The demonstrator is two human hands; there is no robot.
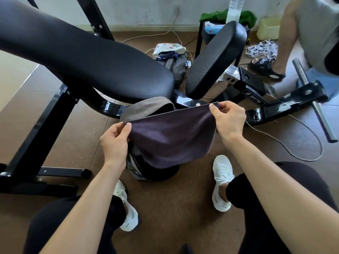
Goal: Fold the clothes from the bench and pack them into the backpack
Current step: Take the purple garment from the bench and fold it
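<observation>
The left hand [114,138] pinches one top corner of the dark purple garment [170,140] between thumb and curled fingers; the right hand [229,120] pinches the other corner likewise; the top edge is taut and the rest hangs slack over the open backpack [146,107], which sits on the floor under the near edge of the bench [82,52]; the likely trouble: the loose lower edge bunches or snags on the backpack's rim going in; so light a pinch may let a corner slip to the floor.
</observation>
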